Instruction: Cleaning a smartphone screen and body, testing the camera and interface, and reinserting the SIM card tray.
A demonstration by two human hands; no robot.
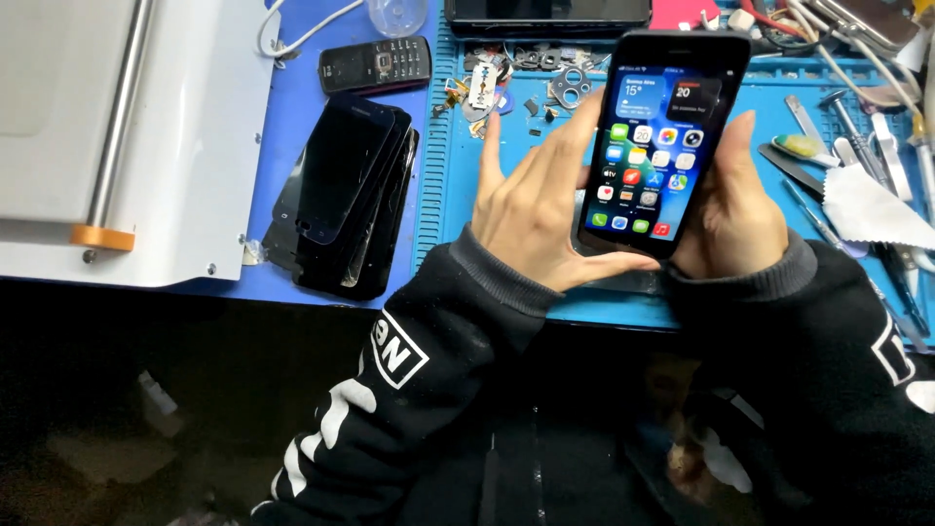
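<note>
A black smartphone (pixel 660 136) with a lit screen full of coloured app icons is held upright over the blue work mat (pixel 458 175). My left hand (pixel 531 209) cups its left edge and bottom, with the thumb along the lower rim and the fingers spread behind it. My right hand (pixel 730 209) grips the right edge, thumb lying along the side. Both arms wear black sleeves with white markings.
A stack of dark phone screens (pixel 341 195) lies left of the mat, with a small keypad phone (pixel 375 64) above it. A white machine (pixel 127 136) fills the far left. Small parts (pixel 545 83) lie behind the phone. Tools (pixel 857 146) and a white cloth (pixel 872 209) lie right.
</note>
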